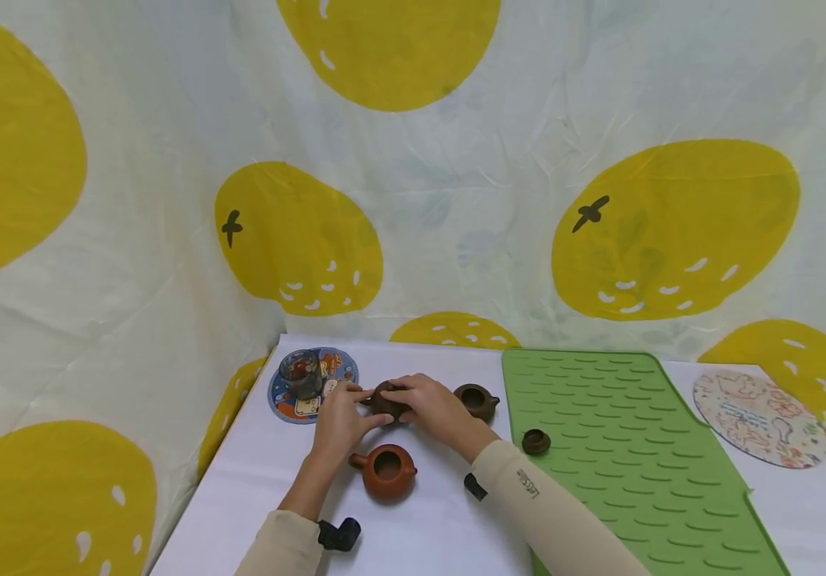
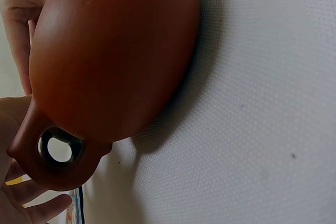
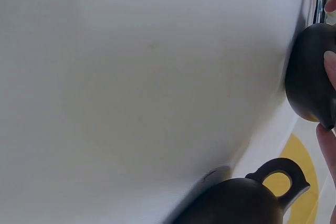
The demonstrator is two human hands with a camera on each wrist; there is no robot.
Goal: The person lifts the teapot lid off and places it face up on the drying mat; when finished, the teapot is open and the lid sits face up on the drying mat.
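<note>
Both hands are at a dark brown teapot [image 1: 386,402] near the back left of the table. My left hand [image 1: 341,420] holds its left side, thumb low and index finger along the handle. From the right, my right hand [image 1: 433,408] grips the body, fingers over the top and thumb in front. In the right wrist view, fingertips press the dark teapot [image 3: 310,72] around its spout. Nearer to me stands a reddish-brown lidless teapot [image 1: 387,474], its handle to the left; it fills much of the left wrist view. A second dark lidless teapot [image 1: 476,402] stands beyond my right hand.
A glass [image 1: 302,374] with reddish contents stands on a round blue patterned mat [image 1: 279,400] at the back left. On the right lies a green ridged mat [image 1: 615,448] with a small dark brown round piece [image 1: 536,442]. A patterned oval mat [image 1: 762,420] lies far right.
</note>
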